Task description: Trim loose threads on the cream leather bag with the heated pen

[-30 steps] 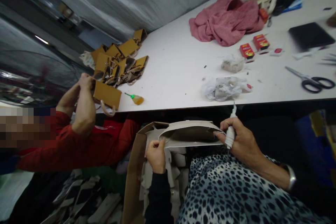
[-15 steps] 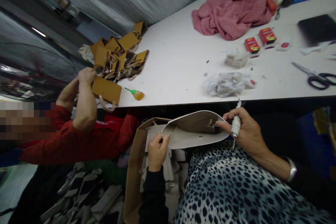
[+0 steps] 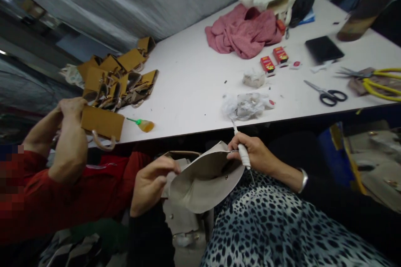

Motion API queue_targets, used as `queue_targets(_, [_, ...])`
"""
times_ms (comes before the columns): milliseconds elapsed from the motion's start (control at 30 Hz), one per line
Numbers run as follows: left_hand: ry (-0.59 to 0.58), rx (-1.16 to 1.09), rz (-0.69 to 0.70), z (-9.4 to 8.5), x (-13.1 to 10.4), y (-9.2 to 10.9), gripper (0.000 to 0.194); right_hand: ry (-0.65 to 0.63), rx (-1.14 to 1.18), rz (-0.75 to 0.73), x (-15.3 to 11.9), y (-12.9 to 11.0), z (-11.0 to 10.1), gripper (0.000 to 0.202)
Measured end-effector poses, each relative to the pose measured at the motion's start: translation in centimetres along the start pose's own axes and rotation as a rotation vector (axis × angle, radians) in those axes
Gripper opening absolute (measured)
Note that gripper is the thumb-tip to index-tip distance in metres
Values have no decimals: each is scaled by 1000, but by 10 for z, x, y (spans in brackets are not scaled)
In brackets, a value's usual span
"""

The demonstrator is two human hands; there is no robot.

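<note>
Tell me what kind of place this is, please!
Maybe a workshop for bags: a pile of what look like tan bags sits on the white table, scissors lie there too, and the camera wearer's right hand holds a white-handled tool.

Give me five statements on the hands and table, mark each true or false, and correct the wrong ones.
1. The right hand holds a white-handled tool. True.
2. The scissors and a pink cloth lie on the table. True.
3. The left hand grips the scissors. False: it is at the edge of the beige bag, holding no tool.
4. The scissors have yellow handles. False: they are black.
5. Two red boxes are on the table. True.
</note>
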State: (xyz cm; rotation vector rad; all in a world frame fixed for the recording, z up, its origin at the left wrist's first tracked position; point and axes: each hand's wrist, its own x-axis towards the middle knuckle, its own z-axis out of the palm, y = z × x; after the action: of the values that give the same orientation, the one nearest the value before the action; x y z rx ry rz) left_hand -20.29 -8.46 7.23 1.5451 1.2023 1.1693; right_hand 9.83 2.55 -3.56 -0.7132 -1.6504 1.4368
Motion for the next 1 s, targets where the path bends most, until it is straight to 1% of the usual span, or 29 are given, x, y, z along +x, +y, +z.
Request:
queue_targets(33, [-31, 105, -32, 2, 15, 0, 29, -29, -10, -50, 0, -3, 1, 23])
queue_targets(67, [-128, 211, -77, 5, 31, 2, 40, -56, -23, -98, 0, -6, 2, 21])
queue_targets(133, [-429, 358, -128, 12, 62, 6, 65, -99, -57, -183, 2, -14, 2, 18])
queue_targets(167, [-563, 381, -136, 16, 76, 7, 74, -107, -71, -217, 4, -18, 3, 18])
queue_targets(200, [-658, 377, -141, 21, 88, 7, 79, -97, -82, -243, 6, -20, 4, 17])
queue_targets(233, [-710, 350, -146, 27, 97, 5, 80, -66, -89, -259, 9, -22, 5, 17])
queue_targets(267, [-724, 306, -151, 33, 105, 0, 77, -11, -93, -265, 11, -22, 7, 18])
queue_targets(333, [-679, 204, -165, 46, 115, -15, 65, 131, -97, -236, 14, -19, 11, 19])
queue_targets(400, [-589, 124, -176, 61, 118, -33, 52, 260, -105, -180, 17, -13, 13, 20])
queue_targets(467, [-485, 96, -181, 75, 119, -48, 45, 340, -112, -124, 19, -6, 13, 22])
queue_targets(533, [-380, 113, -176, 90, 118, -58, 39, 388, -107, -79, 20, -1, 12, 24])
queue_targets(633, [-232, 150, -159, 109, 117, -65, 28, 429, -65, -35, 24, 1, 12, 26])
queue_targets(700, [-157, 167, -154, 116, 117, -68, 21, 421, -43, -31, 26, 1, 13, 26])
queue_targets(733, [-129, 175, -154, 116, 117, -69, 19, 409, -36, -36, 27, 1, 14, 25])
queue_targets(767, [-109, 179, -157, 113, 117, -70, 17, 402, -34, -47, 27, 0, 14, 23])
queue_targets(800, [-96, 180, -163, 106, 117, -70, 15, 405, -37, -64, 27, -2, 12, 21])
queue_targets(833, [-87, 172, -175, 95, 117, -70, 14, 417, -42, -83, 25, -4, 9, 18])
queue_targets(900, [-53, 121, -212, 64, 117, -67, 16, 479, -46, -115, 20, -7, -3, 16])
queue_targets(933, [-10, 71, -234, 45, 117, -65, 20, 524, -39, -127, 17, -9, -11, 18])
queue_targets(1000, [155, -97, -246, 11, 117, -57, 32, 608, -8, -118, 10, -10, -32, 24])
